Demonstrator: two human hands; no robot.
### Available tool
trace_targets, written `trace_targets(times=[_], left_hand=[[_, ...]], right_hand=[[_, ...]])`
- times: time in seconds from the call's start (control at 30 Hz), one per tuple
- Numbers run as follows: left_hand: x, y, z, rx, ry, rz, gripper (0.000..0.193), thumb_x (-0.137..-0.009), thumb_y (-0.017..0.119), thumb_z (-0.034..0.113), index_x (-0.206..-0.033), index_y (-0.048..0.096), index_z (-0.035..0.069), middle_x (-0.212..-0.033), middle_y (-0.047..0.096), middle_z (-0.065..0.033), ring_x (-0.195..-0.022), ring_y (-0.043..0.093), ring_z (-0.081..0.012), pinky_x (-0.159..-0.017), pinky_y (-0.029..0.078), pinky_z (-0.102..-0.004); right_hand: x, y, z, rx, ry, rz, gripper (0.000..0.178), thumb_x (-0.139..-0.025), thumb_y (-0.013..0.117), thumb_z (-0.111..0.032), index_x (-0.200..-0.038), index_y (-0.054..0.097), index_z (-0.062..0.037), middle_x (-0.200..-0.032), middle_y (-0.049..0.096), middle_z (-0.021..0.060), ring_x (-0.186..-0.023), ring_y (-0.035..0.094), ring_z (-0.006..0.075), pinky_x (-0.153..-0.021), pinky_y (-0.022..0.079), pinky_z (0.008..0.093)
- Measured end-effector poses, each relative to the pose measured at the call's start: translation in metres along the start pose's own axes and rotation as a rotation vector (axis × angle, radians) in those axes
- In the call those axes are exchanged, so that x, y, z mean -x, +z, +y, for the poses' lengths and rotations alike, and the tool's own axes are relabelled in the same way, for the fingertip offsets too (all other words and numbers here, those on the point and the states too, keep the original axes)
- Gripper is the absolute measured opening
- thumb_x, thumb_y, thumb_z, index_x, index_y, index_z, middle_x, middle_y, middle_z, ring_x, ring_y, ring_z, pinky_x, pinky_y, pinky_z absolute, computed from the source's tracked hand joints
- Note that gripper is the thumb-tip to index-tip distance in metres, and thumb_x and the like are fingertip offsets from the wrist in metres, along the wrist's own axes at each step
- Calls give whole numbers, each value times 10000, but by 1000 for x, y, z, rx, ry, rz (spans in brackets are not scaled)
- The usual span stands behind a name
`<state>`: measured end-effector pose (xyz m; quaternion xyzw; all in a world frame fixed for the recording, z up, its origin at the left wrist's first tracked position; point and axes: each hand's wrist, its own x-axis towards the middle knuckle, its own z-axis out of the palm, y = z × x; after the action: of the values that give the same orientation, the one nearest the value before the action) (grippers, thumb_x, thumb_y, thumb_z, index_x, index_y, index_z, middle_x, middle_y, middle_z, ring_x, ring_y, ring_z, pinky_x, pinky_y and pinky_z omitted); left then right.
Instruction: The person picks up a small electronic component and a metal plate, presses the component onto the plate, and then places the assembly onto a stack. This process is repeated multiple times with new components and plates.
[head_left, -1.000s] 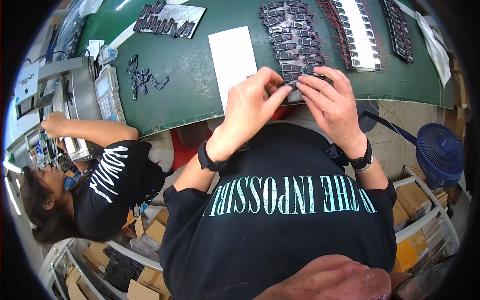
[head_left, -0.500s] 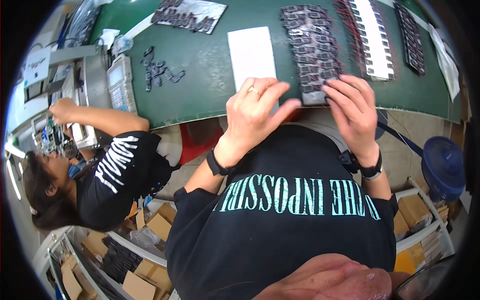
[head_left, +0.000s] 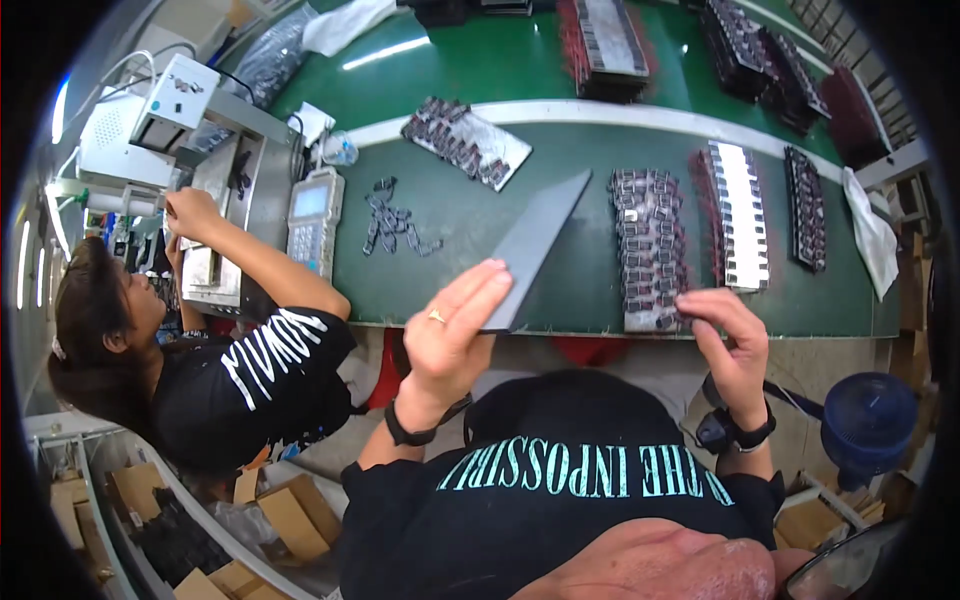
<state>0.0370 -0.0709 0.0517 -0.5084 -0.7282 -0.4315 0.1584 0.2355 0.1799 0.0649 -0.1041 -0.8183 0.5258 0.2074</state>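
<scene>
My left hand [head_left: 450, 335] grips a flat grey board [head_left: 540, 245] by its near end, fingers laid along its face. The board is tilted up off the green table, its far end pointing away to the right. My right hand [head_left: 733, 335] is at the near right corner of a long tray [head_left: 645, 318] carrying rows of small black parts [head_left: 650, 240]. Its fingers are bent, with the thumb apart from them, and the fingertips touch or nearly touch the last parts. Nothing clearly shows between them.
Left of the board lie loose black parts [head_left: 392, 220] and a partly filled tray [head_left: 500, 160]. To the right are a white strip [head_left: 735, 215] edged with parts and red wires, and a dark tray [head_left: 805, 215]. A co-worker [head_left: 250, 360] sits at a machine on the left.
My left hand has taken hold of the board that lay flat and white on the table, and tilted it up. My right hand stays by the tray's near corner. The view has shifted.
</scene>
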Motion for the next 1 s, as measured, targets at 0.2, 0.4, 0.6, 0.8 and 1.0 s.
trace_targets(times=[0.2, 0.4, 0.6, 0.8, 1.0], left_hand=[[-118, 19, -36, -158, 128, 68, 416, -788, 654, -46, -1177, 677, 99, -1118, 689, -136, -1021, 669, -327, -863, 546, -379], [-198, 76, -105, -303, 213, 33, 348, -833, 619, 22, -1165, 674, 108, -1135, 663, -137, -1042, 639, -331, -892, 529, -399], [-240, 109, -180, -482, -40, -289, 312, -885, 559, 104, -1175, 674, 83, -1148, 665, -181, -1081, 618, -366, -937, 500, -430], [-213, 122, -257, -397, -215, -389, 366, -928, 570, 236, -1230, 641, 41, -1215, 647, -201, -1137, 602, -376, -1006, 456, -421], [-197, 122, -211, -575, -212, -541, 401, -931, 602, 341, -1231, 648, 79, -1210, 653, -196, -1193, 582, -357, -1094, 344, -523]], right_hand=[[2, -12, 6, -5, -22, 70, 207, -837, 626, 55, -1019, 714, 9, -1008, 704, 124, -958, 664, 237, -859, 500, 318], [17, -35, 16, 60, 36, 140, 187, -869, 592, 37, -1028, 691, 36, -1027, 688, 133, -961, 648, 209, -875, 484, 295], [38, -64, 22, 158, 145, 284, 175, -885, 586, 35, -1031, 681, 41, -1017, 685, 120, -956, 646, 201, -856, 484, 283], [30, -78, 32, 275, 238, 281, 169, -897, 594, 14, -1044, 675, 36, -1041, 685, 109, -964, 646, 186, -858, 483, 276], [12, -94, 43, 413, 149, 289, 181, -910, 603, -20, -1066, 681, 28, -1048, 690, 104, -984, 649, 188, -874, 485, 288]])
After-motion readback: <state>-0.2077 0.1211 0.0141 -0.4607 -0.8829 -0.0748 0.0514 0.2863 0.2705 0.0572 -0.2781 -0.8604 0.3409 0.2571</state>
